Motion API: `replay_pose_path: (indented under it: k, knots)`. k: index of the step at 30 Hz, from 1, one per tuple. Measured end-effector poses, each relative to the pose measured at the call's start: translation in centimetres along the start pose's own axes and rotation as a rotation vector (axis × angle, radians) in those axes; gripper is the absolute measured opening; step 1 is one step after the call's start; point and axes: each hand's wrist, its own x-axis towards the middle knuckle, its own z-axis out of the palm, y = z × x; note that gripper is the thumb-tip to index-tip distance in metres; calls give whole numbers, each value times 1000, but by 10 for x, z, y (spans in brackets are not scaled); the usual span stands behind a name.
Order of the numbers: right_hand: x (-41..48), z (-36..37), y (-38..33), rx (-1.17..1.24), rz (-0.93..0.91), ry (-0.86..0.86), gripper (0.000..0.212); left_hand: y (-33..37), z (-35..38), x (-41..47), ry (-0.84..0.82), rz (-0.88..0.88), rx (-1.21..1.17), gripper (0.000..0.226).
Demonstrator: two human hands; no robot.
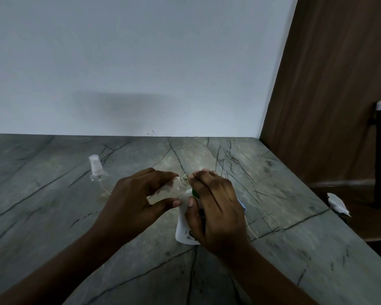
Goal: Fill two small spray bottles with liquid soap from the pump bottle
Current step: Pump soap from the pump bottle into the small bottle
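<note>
My left hand (132, 201) grips a small clear spray bottle (174, 190), tilted with its open neck (184, 178) pointing up and to the right. The neck sits just above the green nozzle (195, 193) of the white pump bottle (182, 230), which stands on the grey stone counter (53, 205). My right hand (216, 208) curls over the pump bottle's top, thumb against its front, and hides most of the pump head. A second small clear spray bottle (97, 172) stands to the left with its whitish spray cap on.
A thin pale tube (252, 233) pokes out on the counter behind my right hand. The counter's right edge runs diagonally; beyond it are a brown wooden panel (328, 84), a black post with a white cap (379, 150) and a white scrap (337, 204). A plain wall closes the back.
</note>
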Motion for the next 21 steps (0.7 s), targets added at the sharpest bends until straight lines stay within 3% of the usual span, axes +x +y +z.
replay_pose_path:
  k: [21]
  knots:
    - [14, -7, 1, 6, 4, -34, 33, 8, -3, 1, 56, 29, 23, 51]
